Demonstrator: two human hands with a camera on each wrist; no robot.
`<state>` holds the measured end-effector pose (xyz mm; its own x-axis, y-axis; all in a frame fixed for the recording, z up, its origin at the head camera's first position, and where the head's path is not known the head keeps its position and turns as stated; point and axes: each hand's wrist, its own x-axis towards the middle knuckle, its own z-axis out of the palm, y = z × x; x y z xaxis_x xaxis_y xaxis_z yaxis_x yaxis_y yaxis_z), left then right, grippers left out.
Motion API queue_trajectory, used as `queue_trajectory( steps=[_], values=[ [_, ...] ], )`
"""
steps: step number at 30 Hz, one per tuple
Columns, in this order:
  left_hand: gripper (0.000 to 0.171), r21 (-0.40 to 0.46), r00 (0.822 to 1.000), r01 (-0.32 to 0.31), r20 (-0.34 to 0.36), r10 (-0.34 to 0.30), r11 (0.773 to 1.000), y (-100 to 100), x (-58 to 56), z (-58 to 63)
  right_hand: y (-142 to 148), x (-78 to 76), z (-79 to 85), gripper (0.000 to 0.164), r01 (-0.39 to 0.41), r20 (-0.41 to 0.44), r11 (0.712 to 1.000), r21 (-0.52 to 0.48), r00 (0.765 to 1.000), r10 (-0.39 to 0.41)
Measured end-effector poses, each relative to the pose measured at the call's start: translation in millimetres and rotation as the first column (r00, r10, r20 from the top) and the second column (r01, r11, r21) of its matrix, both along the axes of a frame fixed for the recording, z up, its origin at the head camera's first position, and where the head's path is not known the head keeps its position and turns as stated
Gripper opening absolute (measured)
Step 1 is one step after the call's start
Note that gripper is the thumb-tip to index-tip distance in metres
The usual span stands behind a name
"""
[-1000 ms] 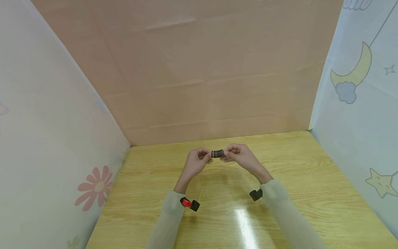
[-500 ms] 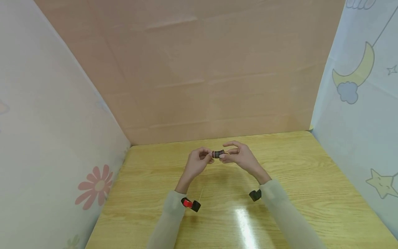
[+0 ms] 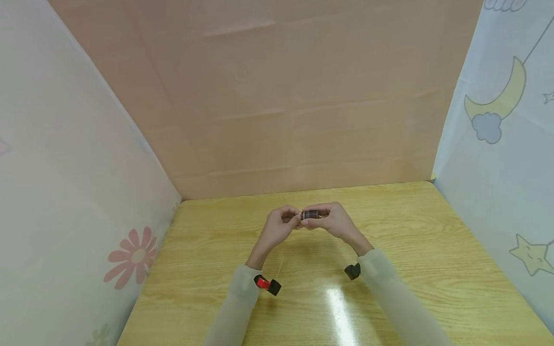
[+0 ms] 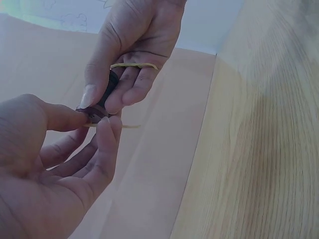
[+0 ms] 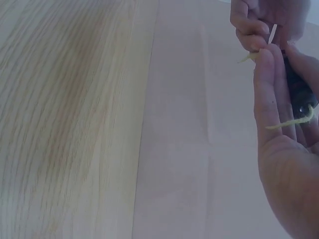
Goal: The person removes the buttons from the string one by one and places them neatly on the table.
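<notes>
Between both hands, above the table, is a short dark striped roll (image 3: 309, 215) that looks like a stack of thin discs on a yellow string. My left hand (image 3: 279, 226) pinches its left end with thumb and fingertips. Along its length, my right hand (image 3: 339, 223) holds the stack between the thumb on the near side and the fingers on the far side. One end of the yellow string (image 5: 291, 123) hangs out over the right palm in the right wrist view. A thin white piece (image 5: 272, 34) shows by the left fingers. Part of the stack is hidden by fingers.
The wooden table (image 3: 207, 250) stands against a brown paper-covered back panel (image 3: 277, 96). Pale printed panels rise at the left (image 3: 78, 168) and right (image 3: 484, 192). Each sleeve cuff has a black wrist camera (image 3: 274, 287) beside it.
My right hand has loosened from the stack's right end, spread its fingers, moved left and now grips the stack along its length. The left hand keeps its pinch and has shifted slightly right.
</notes>
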<state>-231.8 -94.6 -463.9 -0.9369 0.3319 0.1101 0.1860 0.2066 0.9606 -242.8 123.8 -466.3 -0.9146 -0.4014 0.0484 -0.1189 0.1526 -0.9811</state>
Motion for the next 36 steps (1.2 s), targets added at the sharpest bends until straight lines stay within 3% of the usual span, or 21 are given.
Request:
queue_trajectory(
  steps=[11, 31, 36],
  values=[
    [0.024, 0.042, 0.997, 0.039, 0.057, -0.041, 0.998, -3.5, -0.4, 0.6, 3.5, 1.8, 2.4, 0.046, 0.019, -0.018, 0.997, 0.076, 1.000, -0.017],
    [0.031, 0.091, 0.994, 0.026, 0.100, -0.035, 0.995, -3.1, -2.1, -2.6, 4.9, 2.2, 2.3, 0.041, -0.039, -0.008, 0.999, 0.002, 0.999, 0.039],
    [0.029, 0.101, 0.993, 0.023, 0.109, -0.034, 0.995, -2.9, -2.9, -1.8, 5.4, -0.8, 3.8, 0.041, -0.021, -0.044, 0.997, 0.070, 0.999, 0.024]
  ],
)
